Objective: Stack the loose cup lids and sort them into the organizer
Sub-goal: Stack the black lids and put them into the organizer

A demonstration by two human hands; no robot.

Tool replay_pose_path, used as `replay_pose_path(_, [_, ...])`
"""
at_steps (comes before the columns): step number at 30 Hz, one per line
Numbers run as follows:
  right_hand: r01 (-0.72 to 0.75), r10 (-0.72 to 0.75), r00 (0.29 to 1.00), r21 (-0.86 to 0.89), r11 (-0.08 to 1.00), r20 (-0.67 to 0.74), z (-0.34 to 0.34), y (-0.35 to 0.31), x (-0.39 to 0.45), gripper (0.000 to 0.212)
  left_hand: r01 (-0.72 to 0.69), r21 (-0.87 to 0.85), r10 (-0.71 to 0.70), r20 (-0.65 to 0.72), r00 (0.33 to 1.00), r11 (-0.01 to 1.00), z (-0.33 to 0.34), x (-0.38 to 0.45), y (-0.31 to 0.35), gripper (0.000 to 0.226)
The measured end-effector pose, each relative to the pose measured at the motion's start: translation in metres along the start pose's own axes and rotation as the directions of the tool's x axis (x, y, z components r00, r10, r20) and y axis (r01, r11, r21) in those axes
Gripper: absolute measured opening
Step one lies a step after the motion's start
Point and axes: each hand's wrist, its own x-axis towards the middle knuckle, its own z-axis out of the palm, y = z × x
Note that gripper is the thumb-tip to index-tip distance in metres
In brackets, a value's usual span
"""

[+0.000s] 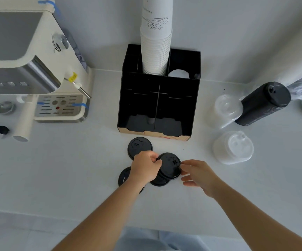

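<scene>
Several black cup lids lie on the white counter in front of the black organizer [194,98]. My left hand [145,167] pinches the left edge of a black lid [170,165], which rests on top of another black lid [158,182]. My right hand [198,173] touches that top lid's right edge with its fingertips. A further black lid [138,145] lies just behind my left hand, and one more [123,176] is partly hidden under my left wrist. The organizer's two front compartments look dark and low.
A tall stack of white paper cups [155,42] stands in the organizer's back row. Clear lid stacks [227,110] [233,147] and a black lid stack lying on its side [263,104] are at the right. A coffee machine [28,60] fills the left.
</scene>
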Motion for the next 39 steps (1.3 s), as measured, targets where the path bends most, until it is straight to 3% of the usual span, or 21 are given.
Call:
replay_pose_path(8, [0.024, -0.024, 1.000, 0.056, 0.998, -0.005, 0.001, 0.000, 0.001, 0.018, 0.003, -0.044, -0.004, -0.017, 1.000, 0.999, 0.001, -0.005, 0.003, 0.034])
replay_pose_path(12, [0.082, -0.081, 0.997, 0.069, 0.994, -0.010, 0.000, -0.001, -0.009, 0.015, 0.018, -0.179, -0.025, -0.034, 0.999, 0.984, -0.003, -0.020, -0.002, 0.034])
replay_pose_path(18, [0.141, -0.143, 0.988, 0.037, 0.989, 0.055, 0.003, 0.015, -0.023, 0.024, 0.115, -0.352, -0.118, 0.011, 0.993, 0.929, 0.001, -0.056, -0.020, 0.019])
replay_pose_path(29, [0.180, -0.172, 0.982, -0.120, 0.976, 0.072, 0.027, 0.040, -0.033, 0.027, 0.216, -0.489, -0.232, 0.028, 0.972, 0.845, 0.009, -0.101, -0.057, 0.026])
replay_pose_path(39, [0.272, -0.253, 0.962, -0.269, 0.924, 0.104, 0.071, 0.026, -0.030, 0.022, 0.211, -0.538, -0.333, -0.139, 0.933, 0.816, -0.006, -0.109, -0.092, 0.013])
